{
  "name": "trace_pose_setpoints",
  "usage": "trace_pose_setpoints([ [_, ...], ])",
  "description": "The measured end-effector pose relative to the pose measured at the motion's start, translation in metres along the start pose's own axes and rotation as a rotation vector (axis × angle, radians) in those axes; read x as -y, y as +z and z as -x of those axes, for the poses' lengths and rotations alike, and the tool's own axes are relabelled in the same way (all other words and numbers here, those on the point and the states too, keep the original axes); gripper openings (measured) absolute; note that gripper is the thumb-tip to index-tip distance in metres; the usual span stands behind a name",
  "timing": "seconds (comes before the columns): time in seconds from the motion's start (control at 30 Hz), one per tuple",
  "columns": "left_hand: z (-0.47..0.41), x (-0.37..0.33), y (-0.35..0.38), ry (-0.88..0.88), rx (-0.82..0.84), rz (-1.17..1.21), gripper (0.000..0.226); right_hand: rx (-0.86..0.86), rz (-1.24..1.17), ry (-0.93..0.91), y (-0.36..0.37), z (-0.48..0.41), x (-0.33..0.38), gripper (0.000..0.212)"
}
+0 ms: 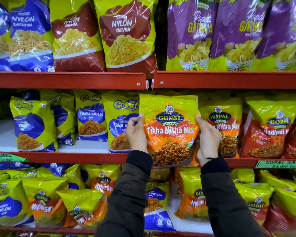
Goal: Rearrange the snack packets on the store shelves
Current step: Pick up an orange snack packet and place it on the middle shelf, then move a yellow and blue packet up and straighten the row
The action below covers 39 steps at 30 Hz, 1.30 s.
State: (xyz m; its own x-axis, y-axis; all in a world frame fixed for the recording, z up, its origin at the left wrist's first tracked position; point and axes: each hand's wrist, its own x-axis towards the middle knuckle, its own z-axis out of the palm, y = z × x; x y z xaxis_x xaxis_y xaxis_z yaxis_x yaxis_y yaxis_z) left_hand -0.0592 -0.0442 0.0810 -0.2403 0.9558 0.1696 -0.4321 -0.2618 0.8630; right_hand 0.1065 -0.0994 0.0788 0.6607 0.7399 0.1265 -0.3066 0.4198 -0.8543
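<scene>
An orange and yellow-green Gopal Tikha Mitha Mix packet [170,127] is held upright in front of the middle shelf [75,157]. My left hand [136,134] grips its left edge and my right hand [207,139] grips its right edge. Just left of it stands a blue Gokul Tikha Mitha Mix packet [118,124], partly hidden by my left hand. A matching Gopal Tikha Mitha Mix packet [226,127] stands right behind my right hand.
The red top shelf [67,80] carries large Nylon Chevda bags [126,33] and purple Papdi Gathiya bags [191,35]. A red Gopal packet [270,130] stands at the right. Several mixed Gopal and Gokul packets [46,206] crowd the lower shelf. White bare shelf shows at the far left [2,135].
</scene>
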Motion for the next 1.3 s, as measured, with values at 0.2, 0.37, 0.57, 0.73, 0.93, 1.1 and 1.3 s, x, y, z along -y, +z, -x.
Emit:
trace_pose_setpoints([
  [0.2,-0.044,0.03,0.046,0.045,-0.075,-0.151,0.022,-0.049,0.091,0.01,0.002,-0.063,-0.013,0.03],
  [0.37,-0.055,0.063,0.058,0.054,-0.143,-0.398,0.032,-0.154,0.183,0.072,0.002,-0.092,-0.036,0.041],
  [0.57,-0.047,0.07,0.049,0.147,0.039,-0.653,0.05,-0.135,0.288,-0.007,0.001,-0.099,-0.042,0.045],
  [0.73,-0.007,0.083,0.022,0.31,0.099,-0.652,0.053,-0.092,0.602,-0.317,-0.01,-0.06,-0.059,0.045],
  [0.93,0.016,0.093,-0.011,0.489,0.091,-0.695,0.027,0.019,0.726,-0.515,-0.017,-0.011,-0.081,0.03],
  [1.1,0.031,0.116,-0.054,0.49,0.108,-0.751,0.02,0.039,0.806,-0.612,-0.038,0.025,-0.112,0.019],
  [1.3,0.051,0.185,-0.126,0.246,0.169,-0.825,0.014,0.211,0.895,-0.357,-0.079,0.058,-0.187,0.013],
])
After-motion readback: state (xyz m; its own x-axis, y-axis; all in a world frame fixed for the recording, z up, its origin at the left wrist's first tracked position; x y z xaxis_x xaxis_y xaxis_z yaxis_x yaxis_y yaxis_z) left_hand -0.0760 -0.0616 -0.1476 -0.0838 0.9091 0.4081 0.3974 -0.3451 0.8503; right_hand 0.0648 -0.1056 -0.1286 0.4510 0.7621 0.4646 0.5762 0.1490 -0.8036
